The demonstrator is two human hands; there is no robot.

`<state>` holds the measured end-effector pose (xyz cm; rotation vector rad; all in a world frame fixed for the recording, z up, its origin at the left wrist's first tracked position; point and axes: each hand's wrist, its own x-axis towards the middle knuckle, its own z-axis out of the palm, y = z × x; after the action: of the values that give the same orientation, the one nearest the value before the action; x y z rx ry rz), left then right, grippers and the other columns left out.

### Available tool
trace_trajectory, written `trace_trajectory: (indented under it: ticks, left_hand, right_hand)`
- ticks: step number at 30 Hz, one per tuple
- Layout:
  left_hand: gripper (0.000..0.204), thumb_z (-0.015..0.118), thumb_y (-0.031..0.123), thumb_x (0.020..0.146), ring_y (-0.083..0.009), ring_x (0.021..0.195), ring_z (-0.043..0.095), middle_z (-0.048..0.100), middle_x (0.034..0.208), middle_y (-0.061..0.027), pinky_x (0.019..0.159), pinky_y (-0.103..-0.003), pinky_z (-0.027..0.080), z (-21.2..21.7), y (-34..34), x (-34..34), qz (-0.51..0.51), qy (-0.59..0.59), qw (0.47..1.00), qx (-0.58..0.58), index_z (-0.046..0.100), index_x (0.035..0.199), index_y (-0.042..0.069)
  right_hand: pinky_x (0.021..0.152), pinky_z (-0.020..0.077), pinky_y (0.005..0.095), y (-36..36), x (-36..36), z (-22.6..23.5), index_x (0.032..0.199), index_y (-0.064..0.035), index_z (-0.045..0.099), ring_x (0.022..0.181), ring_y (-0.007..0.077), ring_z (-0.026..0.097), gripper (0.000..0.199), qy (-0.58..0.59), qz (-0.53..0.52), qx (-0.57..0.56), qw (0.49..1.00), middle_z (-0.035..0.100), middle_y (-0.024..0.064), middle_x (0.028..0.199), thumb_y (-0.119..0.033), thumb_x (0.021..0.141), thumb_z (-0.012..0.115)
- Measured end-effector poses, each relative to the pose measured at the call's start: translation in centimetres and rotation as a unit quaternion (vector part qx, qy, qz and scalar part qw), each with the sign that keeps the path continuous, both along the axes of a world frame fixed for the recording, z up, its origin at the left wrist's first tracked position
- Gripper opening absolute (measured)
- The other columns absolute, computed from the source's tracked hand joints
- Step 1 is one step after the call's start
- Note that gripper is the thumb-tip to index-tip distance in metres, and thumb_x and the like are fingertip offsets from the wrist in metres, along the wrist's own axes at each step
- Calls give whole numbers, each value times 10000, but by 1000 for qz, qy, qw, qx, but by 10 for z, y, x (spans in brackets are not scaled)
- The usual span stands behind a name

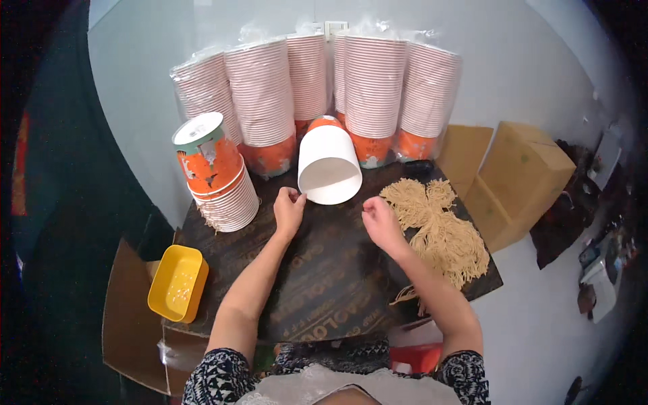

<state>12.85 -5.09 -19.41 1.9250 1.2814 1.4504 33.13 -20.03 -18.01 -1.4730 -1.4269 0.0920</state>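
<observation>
Nearest to us is our white lace top (307, 388). Ahead, between our hands, one white paper cup (329, 158) lies, mouth toward us, long axis pointing away. Our left hand (289, 213) is nearer, fingertips at its rim; our right hand (383, 224) is curled, apart. Whether either grips something, we cannot tell.
</observation>
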Motion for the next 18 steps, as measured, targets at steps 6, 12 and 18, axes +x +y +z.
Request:
trace_trajectory:
  ticks: [6, 12, 18]
  left_hand:
    - [165, 719, 77, 827, -184, 655, 599, 618, 736, -107, 644, -323, 495, -8, 11, 15, 38, -98, 993, 45, 581, 858, -8]
    - [144, 706, 70, 828, -195, 648, 606, 615, 712, -113, 634, -337, 498, -5, 14, 20, 43, -110, 992, 41, 583, 820, -5]
    - [127, 689, 66, 813, -204, 615, 608, 618, 687, -116, 615, -342, 502, -7, 19, 20, 51, -100, 992, 55, 587, 788, -4]
  right_hand:
    - [724, 505, 370, 73, 9, -13, 985, 23, 531, 754, 245, 601, 231, 16, -108, 71, 991, 553, 146, 944, -51, 833, 688]
    - [694, 494, 401, 99, 11, -19, 965, 10, 525, 765, 291, 612, 230, 50, -94, 128, 986, 565, 154, 914, -87, 844, 696]
    - [653, 469, 441, 108, 13, -23, 853, -19, 526, 694, 330, 591, 134, 35, -136, 116, 983, 577, 145, 783, -63, 845, 652]
